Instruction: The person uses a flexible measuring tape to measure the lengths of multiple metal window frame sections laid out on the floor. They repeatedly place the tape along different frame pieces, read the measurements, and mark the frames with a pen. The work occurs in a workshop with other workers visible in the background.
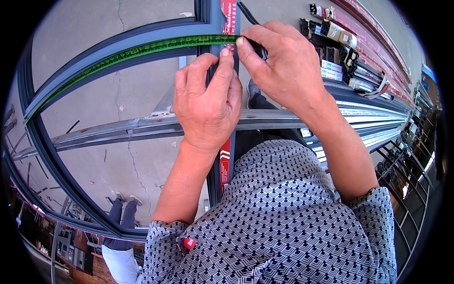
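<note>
A green tape measure blade [137,49] lies along a dark grey metal frame bar [156,31], curving from the far left to the frame's upright. My right hand [288,66] pinches the near end of the blade between thumb and fingers, over the red-and-white protective film [229,16] on the upright. A black part shows beneath that hand, mostly hidden. Just below the blade, my left hand [206,102] rests against the same upright with its fingers curled in and its thumb pointing forward. Whatever it may hold is hidden.
A scuffed metal rail [113,128] crosses under the frame. On the right lie long bundled profiles [369,113] and wrapped reddish bars [373,33]. Another person [120,236] stands beyond the frame at lower left. Offcuts are scattered on the cracked concrete floor [113,175].
</note>
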